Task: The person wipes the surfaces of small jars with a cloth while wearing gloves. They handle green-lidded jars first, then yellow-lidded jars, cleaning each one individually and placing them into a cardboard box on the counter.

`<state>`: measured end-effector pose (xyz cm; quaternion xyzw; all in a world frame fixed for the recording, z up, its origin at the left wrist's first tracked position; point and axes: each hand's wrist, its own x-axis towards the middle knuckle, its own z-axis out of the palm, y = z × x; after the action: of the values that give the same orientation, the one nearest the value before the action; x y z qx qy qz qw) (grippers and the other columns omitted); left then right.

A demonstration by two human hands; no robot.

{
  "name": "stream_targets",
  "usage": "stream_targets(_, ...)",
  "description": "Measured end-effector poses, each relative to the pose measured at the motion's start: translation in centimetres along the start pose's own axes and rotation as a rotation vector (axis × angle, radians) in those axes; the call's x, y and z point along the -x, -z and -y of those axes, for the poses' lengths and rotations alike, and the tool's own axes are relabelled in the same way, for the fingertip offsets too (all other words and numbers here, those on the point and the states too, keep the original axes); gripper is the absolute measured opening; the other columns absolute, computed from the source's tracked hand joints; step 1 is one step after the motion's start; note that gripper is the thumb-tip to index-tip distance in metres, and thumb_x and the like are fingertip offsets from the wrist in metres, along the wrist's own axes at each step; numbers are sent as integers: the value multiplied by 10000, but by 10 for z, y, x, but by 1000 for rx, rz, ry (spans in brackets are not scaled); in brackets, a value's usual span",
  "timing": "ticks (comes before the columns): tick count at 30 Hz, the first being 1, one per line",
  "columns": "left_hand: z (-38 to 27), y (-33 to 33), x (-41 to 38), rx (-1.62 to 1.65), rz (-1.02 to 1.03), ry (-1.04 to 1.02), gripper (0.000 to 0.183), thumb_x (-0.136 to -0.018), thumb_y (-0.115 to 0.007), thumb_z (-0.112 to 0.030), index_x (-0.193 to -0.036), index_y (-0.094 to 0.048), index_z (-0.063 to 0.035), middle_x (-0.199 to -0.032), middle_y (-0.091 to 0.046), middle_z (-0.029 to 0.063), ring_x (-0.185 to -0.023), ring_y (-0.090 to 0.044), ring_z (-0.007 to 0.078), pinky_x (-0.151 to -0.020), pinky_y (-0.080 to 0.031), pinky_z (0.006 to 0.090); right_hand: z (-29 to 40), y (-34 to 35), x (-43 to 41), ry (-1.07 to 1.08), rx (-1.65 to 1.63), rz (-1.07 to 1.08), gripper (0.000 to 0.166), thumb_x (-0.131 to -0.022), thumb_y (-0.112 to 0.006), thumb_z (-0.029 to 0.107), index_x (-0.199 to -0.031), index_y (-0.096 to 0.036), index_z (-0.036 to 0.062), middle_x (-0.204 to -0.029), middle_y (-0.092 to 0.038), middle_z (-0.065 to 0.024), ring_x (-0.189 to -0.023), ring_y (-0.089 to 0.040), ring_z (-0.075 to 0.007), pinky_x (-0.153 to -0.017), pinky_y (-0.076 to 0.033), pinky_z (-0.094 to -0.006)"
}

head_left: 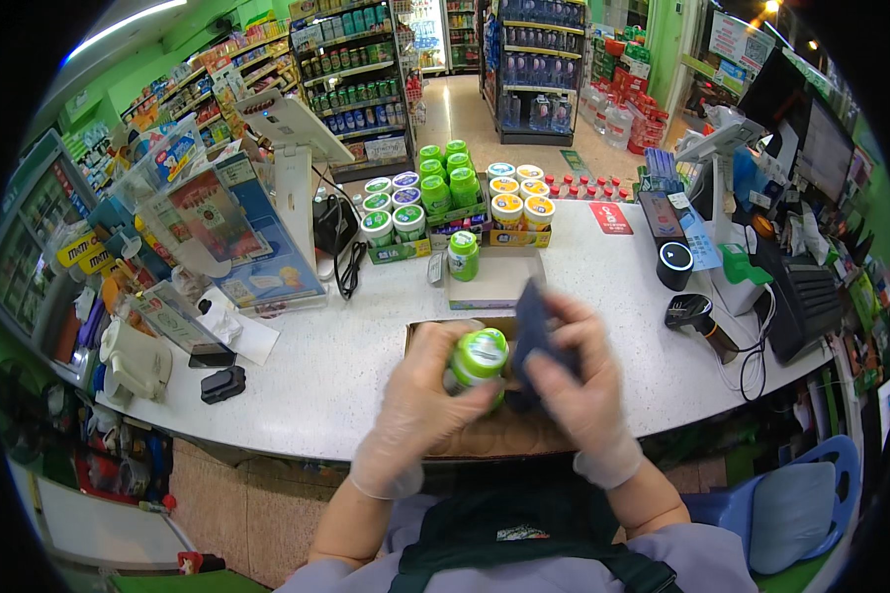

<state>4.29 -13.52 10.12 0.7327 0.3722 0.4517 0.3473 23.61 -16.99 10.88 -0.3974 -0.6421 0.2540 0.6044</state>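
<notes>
My left hand (426, 389), in a clear thin glove, grips a green-capped plastic bottle (478, 357) above an open cardboard box (508, 436) at the counter's near edge. Gloved too, my right hand (582, 378) holds a dark folded cloth (538, 348), blurred, just right of the bottle. Part of another green item shows beneath my left hand. Beyond the hands, a similar green-capped bottle (463, 256) stands upright at the left end of a shallow white carton (500, 302). The hands hide much of the cardboard box's inside.
Behind the carton stand stacked green bottles (436, 194), white-lidded tubs (408, 224) and yellow-labelled tubs (507, 212). A tablet stand (297, 200) and sign boards (267, 237) are at left. A card terminal (673, 256), handheld scanner (701, 322) and cables lie right. A blue chair (793, 511) stands lower right.
</notes>
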Motion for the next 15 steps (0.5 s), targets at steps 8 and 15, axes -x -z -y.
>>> stream_targets(8, -15, -22, 5, -408, 78, -120, 548, -726, -804, -252, -1168, -575, -21, -1047, -589, 167, -942, -627, 387, -798, -528, 427, -9, -13, 11, 116, 43, 137, 317, -992, -546, 86, -1285, -586, -28, -1298, -597, -217, -1185, -605, -303, -1030, -451, -359)
stream_targets(15, -7, -30, 5, 275, -46, 137, 587, -789, -831, -177, -1254, -512, -14, -1107, -622, 104, -987, -632, 202, -850, -524, 329, -3, -22, 14, -286, -543, -6, 426, -1062, -466, 204, -1431, -470, -9, -1320, -570, -92, -1168, -533, -131, -1027, -414, -293)
